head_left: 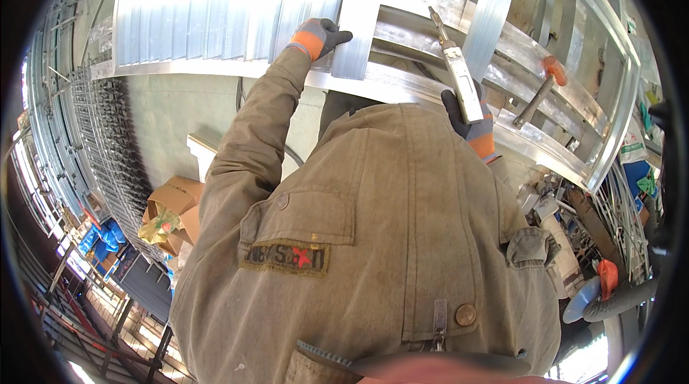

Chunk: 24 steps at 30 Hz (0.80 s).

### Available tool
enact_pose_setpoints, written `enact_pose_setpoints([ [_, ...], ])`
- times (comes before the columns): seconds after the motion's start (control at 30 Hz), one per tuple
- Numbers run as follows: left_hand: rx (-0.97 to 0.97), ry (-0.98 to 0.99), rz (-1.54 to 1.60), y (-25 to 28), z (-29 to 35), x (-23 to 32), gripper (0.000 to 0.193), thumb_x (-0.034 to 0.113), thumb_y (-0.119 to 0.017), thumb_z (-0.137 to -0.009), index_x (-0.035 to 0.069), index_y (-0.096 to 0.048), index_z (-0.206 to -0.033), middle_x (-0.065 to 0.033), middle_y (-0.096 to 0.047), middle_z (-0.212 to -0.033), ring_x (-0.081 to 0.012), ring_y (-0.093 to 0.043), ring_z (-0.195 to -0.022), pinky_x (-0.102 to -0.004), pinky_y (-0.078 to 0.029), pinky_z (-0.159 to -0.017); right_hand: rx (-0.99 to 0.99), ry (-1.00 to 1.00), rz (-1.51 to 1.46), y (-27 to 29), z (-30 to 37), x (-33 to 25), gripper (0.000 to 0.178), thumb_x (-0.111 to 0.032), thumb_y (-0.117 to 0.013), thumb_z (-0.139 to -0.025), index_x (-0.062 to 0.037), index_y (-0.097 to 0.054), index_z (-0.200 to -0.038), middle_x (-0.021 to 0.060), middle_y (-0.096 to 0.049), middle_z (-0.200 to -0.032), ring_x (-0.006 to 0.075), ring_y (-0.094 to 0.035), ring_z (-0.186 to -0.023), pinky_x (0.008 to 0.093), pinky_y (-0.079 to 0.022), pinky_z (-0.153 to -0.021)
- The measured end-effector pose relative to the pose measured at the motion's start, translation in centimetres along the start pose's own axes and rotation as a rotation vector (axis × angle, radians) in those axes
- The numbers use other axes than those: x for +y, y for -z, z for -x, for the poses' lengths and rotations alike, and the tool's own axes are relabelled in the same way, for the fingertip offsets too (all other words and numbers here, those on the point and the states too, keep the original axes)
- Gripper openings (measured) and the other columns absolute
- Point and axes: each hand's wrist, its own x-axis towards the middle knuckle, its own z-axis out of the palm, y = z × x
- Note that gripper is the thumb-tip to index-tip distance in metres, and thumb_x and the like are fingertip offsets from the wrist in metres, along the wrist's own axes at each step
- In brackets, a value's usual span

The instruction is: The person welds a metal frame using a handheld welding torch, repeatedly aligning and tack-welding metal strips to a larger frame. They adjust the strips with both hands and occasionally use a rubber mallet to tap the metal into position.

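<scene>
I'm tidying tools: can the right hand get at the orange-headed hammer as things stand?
Probably yes: the orange-headed hammer lies close by, to the right, with no obstacle visible between, though the right hand is holding a silver tool.

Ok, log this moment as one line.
left hand: at metal slat | right hand: gripping narrow-tipped silver hand tool | nearby: orange-ended hammer, metal frame

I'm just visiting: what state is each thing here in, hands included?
Left hand: gloved, at a metal strip.
Right hand: gloved, closed around the silver tool.
Silver tool: held, thin tip pointing away from the person.
Metal frame: closely covered at left, gaps at right.
Orange-headed hammer: unheld, apparently resting on the frame.
Cardboard box: open.
Jacket pocket: flap down.
</scene>
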Motion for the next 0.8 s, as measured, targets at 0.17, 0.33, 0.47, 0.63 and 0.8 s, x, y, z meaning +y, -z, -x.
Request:
enact_pose_setpoints([
  [0.17, 0.011, 0.041, -0.024, 0.0, 0.1, 0.4, 0.063, 0.062, -0.085, -0.087, 0.007, -0.083, -0.118, -0.0121, -0.082, -0.107, -0.0310, -0.074, -0.104, -0.0441, -0.058, -0.097, -0.024, -0.060, -0.048, -1.1, 0.1, -0.4, 0.053, -0.026, -0.081, -0.103, -0.0041, -0.060, -0.147, 0.0201, -0.073, -0.130, 0.0372, -0.074, -0.114, 0.0434, -0.059, -0.095],
  [0.33, 0.013, 0.116, -0.105, 0.5, 0.4, 1.4, 0.058, 0.061, -0.083, -0.089, 0.013, -0.083, -0.121, -0.0099, -0.083, -0.113, -0.0305, -0.077, -0.111, -0.0434, -0.058, -0.101, -0.067, -0.136, -0.063, -1.7, 0.0, -1.2, 0.054, -0.031, -0.078, -0.105, -0.0067, -0.059, -0.149, 0.0203, -0.071, -0.135, 0.0383, -0.073, -0.118, 0.0462, -0.058, -0.097],
  [0.47, 0.011, 0.162, -0.167, 1.1, 0.3, 2.0, 0.055, 0.060, -0.083, -0.089, 0.017, -0.084, -0.122, -0.0077, -0.083, -0.115, -0.0298, -0.077, -0.113, -0.0436, -0.058, -0.102, -0.051, -0.048, -0.013, -2.6, -0.4, -0.9, 0.053, -0.026, -0.080, -0.104, -0.0051, -0.060, -0.148, 0.0207, -0.073, -0.129, 0.0384, -0.074, -0.114, 0.0451, -0.059, -0.094],
  [0.63, -0.022, 0.178, -0.219, 2.0, -0.5, 2.3, 0.056, 0.062, -0.084, -0.088, 0.019, -0.085, -0.125, -0.0070, -0.084, -0.120, -0.0302, -0.077, -0.116, -0.0455, -0.058, -0.106, -0.076, -0.084, -0.031, -3.4, -0.5, -0.8, 0.050, -0.023, -0.081, -0.103, -0.0053, -0.060, -0.144, 0.0204, -0.076, -0.119, 0.0377, -0.077, -0.103, 0.0443, -0.061, -0.087],
  [0.8, -0.051, 0.203, -0.203, 1.7, -1.5, 1.5, 0.057, 0.063, -0.084, -0.088, 0.019, -0.085, -0.124, -0.0076, -0.083, -0.122, -0.0301, -0.076, -0.118, -0.0462, -0.058, -0.107, -0.066, -0.130, -0.043, -3.5, -0.8, -1.0, 0.045, -0.019, -0.082, -0.102, -0.0044, -0.063, -0.141, 0.0199, -0.076, -0.117, 0.0337, -0.077, -0.101, 0.0423, -0.060, -0.086],
])
